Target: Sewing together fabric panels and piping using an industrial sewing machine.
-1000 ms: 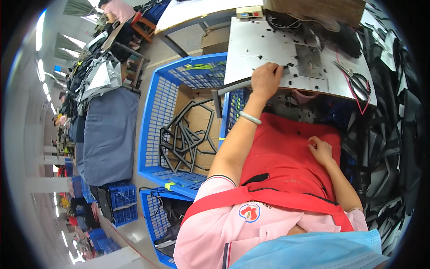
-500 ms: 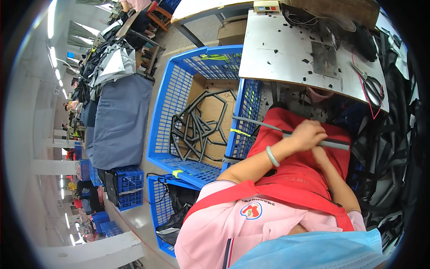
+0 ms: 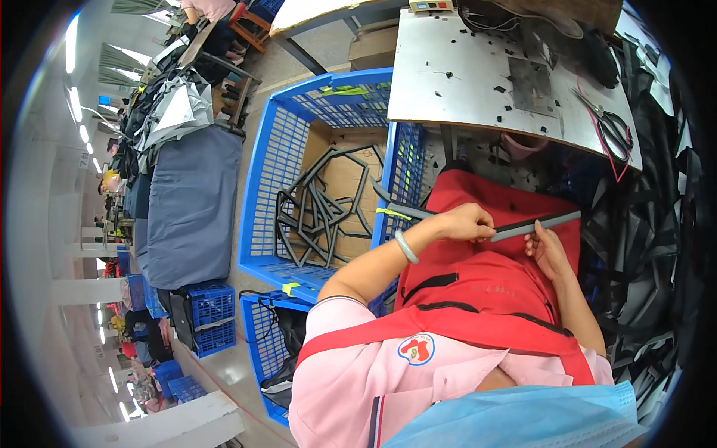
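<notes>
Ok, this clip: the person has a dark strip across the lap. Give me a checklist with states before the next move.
1. Left hand grips the dark strip: ok.
2. Right hand touches the strip from below: ok.
3. Strip fully over the red apron: not ok, the left end overhangs.
4. Blue crate beside the left arm holds more strips: ok.
5. Scissors on the metal table: ok.
6. Strip's finish: cannot tell.

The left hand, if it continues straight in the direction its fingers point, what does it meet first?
The left hand points rightward along the grey strip it pinches, so it would likely meet the right hand first, which supports that strip from below. Depth is unclear.
</notes>
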Tool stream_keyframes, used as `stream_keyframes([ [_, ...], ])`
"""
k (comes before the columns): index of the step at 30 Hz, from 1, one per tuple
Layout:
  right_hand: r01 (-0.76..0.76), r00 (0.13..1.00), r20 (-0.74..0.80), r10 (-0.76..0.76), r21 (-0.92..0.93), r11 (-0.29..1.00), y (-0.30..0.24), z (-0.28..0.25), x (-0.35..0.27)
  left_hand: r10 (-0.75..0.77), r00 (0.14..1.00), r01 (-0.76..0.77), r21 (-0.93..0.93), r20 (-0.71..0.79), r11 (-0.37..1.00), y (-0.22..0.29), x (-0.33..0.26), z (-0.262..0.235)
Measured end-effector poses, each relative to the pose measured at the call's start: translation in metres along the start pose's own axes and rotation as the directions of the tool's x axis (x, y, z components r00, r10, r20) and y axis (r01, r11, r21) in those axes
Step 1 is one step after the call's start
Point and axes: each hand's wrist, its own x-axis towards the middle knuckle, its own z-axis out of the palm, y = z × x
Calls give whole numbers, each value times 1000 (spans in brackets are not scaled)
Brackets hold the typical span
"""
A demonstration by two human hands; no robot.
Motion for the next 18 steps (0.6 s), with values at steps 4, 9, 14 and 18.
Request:
stream_keyframes([
  [4,-153,970,78,230,-540,828,-35,8,-20,109,991,-80,314,-76,946,16,-11,-17],
  [9,534,804,448,-392,-834,141,-69,80,-44,1,999,6,200,-37,980,40,-9,-16],
  [14,573,799,565,-207,-819,-25,-98,98,-29,208,978,-206,-53,27,977,99,-11,-6],
  [18,489,872,466,-152,-816,308,-99,90,-28,180,976,-142,-267,123,953,104,-15,-18],
])
